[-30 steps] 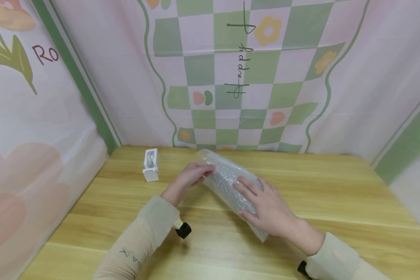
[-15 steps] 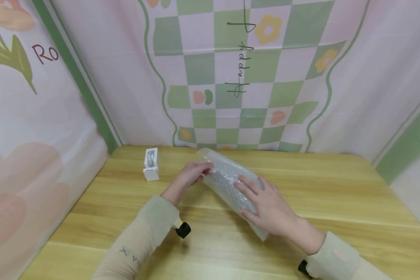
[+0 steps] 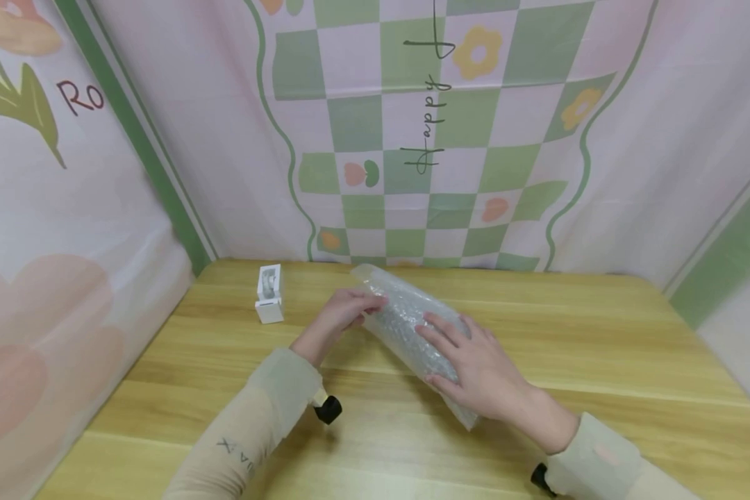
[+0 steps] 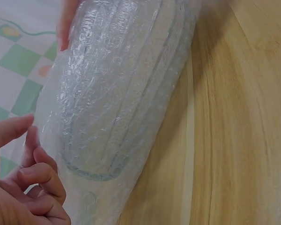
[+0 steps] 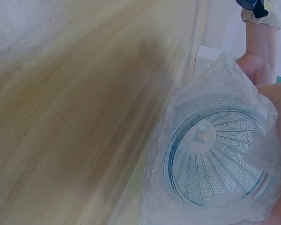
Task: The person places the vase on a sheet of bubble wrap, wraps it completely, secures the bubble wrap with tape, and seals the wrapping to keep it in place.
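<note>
A tall ribbed clear glass vessel [image 5: 208, 164] lies on its side inside a sleeve of bubble wrap [image 3: 406, 312], slanting across the middle of the table. Its round mouth faces the right wrist camera, and its rounded base shows through the wrap in the left wrist view. My left hand [image 3: 346, 309] pinches the wrap's left edge near the far end, thumb and forefinger close together. The right hand [image 3: 478, 368] rests on the near part of the wrapped glass, its fingers spread over the top. Loose wrap extends past the base.
A small white holder [image 3: 270, 310] with a clear, roll-like thing in it stands at the back left of the wooden table [image 3: 600, 333]. A printed cloth [image 3: 406, 139] hangs behind the table's far edge. Another cloth [image 3: 56, 278] hangs at the left.
The left hand's fingertips shift slightly along the wrap's edge and back. The right hand and the wrapped glass stay in place.
</note>
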Demonstrator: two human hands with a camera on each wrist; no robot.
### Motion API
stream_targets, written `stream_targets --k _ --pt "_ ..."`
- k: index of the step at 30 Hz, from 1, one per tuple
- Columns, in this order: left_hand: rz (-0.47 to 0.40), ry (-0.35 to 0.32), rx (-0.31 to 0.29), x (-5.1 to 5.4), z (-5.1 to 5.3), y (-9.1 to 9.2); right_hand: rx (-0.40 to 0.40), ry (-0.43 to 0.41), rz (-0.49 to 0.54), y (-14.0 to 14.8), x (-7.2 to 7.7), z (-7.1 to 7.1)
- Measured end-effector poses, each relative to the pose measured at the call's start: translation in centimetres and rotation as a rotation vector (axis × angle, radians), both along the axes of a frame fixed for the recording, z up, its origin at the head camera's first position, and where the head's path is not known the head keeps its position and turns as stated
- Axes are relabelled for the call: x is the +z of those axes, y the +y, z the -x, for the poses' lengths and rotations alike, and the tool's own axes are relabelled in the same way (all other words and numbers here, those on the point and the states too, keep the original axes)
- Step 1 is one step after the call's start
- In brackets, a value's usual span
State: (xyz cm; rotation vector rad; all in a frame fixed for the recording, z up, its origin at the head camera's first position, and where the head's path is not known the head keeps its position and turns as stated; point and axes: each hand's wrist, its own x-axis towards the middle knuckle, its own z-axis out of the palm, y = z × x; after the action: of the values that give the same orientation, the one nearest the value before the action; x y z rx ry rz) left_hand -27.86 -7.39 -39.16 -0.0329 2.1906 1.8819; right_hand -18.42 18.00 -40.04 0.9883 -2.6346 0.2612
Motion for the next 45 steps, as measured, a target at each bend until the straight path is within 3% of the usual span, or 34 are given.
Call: stream_targets --k 9,17,25,28,35,45 --pt "0.140 0.044 0.029 0.0 -0.2 0.5 -0.014 -0.020 -0.012 -0.1 0.1 -0.2" --pt "0.175 0.072 0.034 -0.3 -0.2 0.5 -0.013 -0.024 -0.011 -0.1 0.1 -0.2" --pt "0.302 0.218 0.094 0.2 -0.5 1.0 -0.013 -0.017 -0.018 -0.1 0.1 -0.2" --pt "0.272 0.209 0.120 0.3 -0.5 1.1 -0.010 -0.013 -0.018 -0.1 0.1 -0.3" --pt "0.109 0.144 0.157 -0.4 -1.0 0.8 -0.016 0.000 -0.027 -0.3 0.1 -0.3" --pt "0.081 0.128 0.177 -1.8 -1.1 1.2 -0.025 0.006 -0.037 -0.3 0.0 -0.2"
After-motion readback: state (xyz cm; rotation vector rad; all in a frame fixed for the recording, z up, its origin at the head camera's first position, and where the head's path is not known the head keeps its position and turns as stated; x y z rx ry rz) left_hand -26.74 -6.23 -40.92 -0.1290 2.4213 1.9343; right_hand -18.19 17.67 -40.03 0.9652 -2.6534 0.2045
